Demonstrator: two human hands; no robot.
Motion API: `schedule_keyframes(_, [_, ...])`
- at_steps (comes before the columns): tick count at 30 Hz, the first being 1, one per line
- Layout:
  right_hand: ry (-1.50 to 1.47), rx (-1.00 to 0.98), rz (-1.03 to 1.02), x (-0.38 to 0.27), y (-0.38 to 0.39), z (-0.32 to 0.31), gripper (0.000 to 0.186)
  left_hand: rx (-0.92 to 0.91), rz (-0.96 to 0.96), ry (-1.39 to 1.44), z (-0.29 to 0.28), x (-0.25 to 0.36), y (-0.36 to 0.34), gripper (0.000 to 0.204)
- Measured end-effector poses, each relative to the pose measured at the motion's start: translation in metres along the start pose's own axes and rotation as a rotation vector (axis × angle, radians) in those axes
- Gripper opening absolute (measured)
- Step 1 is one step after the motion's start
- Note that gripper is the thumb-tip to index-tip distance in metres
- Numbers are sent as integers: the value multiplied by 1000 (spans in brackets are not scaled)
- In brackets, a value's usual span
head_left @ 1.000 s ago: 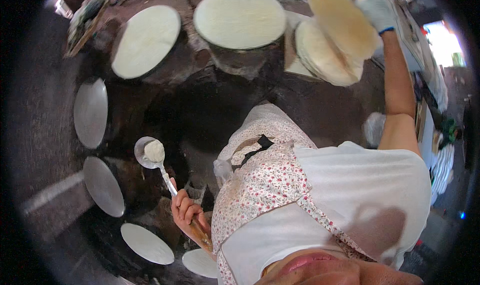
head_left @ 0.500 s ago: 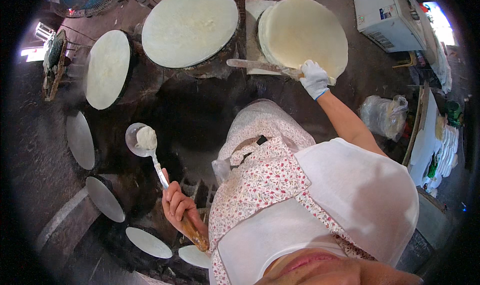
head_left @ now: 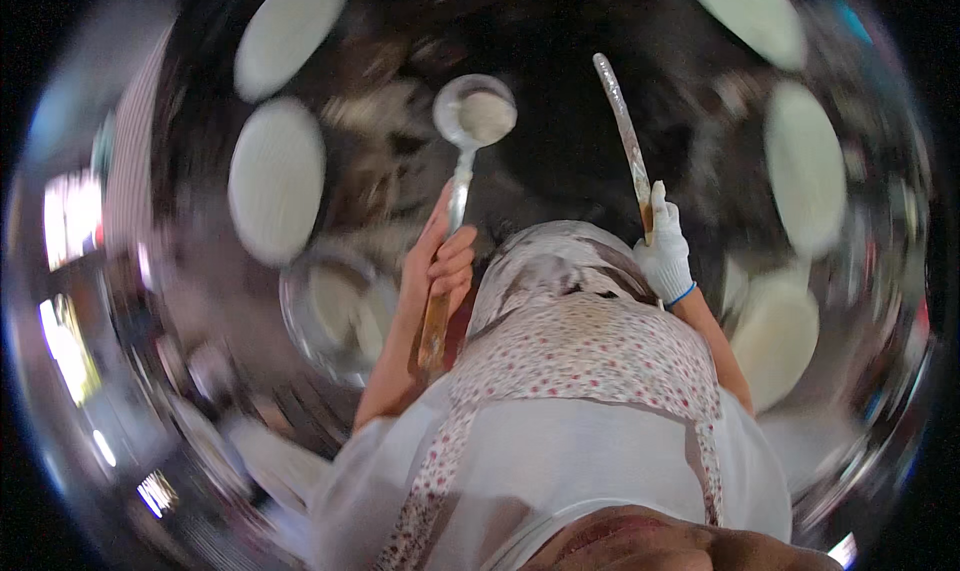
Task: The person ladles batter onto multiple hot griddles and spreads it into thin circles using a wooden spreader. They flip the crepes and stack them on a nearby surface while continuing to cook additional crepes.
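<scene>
My bare left hand (head_left: 437, 268) is wrapped round the handle of a ladle (head_left: 461, 185), metal above and wooden below. Some whitish batter (head_left: 485, 118) sits in its round bowl, held out in front of my body. In my right hand (head_left: 666, 255), which wears a white glove with a blue cuff edge, is a long flat spatula (head_left: 624, 131). Its narrow blade points away from me and touches nothing. Near my left forearm stands a wide basin (head_left: 300, 316) with pale contents, blurred by motion.
Pale round griddles or flatbreads surround me: a far-left disc (head_left: 292, 33), a left disc (head_left: 277, 181), a far-right disc (head_left: 755, 13) and a right disc (head_left: 806, 169). Close by my right arm lies a pale round stack (head_left: 775, 339). Motion smears the surroundings.
My body and view have turned sharply, so the surroundings differ. The spatula has come away from the flatbread stack and now points forward. The ladle has moved up in front of me.
</scene>
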State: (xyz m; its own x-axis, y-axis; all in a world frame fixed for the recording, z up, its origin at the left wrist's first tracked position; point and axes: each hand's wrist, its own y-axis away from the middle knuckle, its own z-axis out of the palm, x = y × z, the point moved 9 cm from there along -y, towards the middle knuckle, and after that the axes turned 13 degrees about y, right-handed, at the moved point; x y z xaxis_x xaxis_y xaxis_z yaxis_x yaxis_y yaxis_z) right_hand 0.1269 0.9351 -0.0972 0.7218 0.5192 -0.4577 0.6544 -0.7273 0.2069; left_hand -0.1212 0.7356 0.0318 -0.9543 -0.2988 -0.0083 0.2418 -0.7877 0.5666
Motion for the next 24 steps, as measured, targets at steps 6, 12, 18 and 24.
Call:
schedule_keyframes(6, [-370,-497,-820,-201,-95,-11,73,537,719,-255,-149,71,111,52])
schedule_keyframes(12, [-17,-1136,-633,-376,-48,122,57,1211,894,-904,-412,276,207,49])
schedule_keyframes(18, [368,-1275,-548,-453,-55,214,53,1265,446,-1222,-508,209,119,50])
schedule_keyframes(24, [570,-1386,-682,-502,-17,316,49,1235,406,-1322,-481,200,178,53])
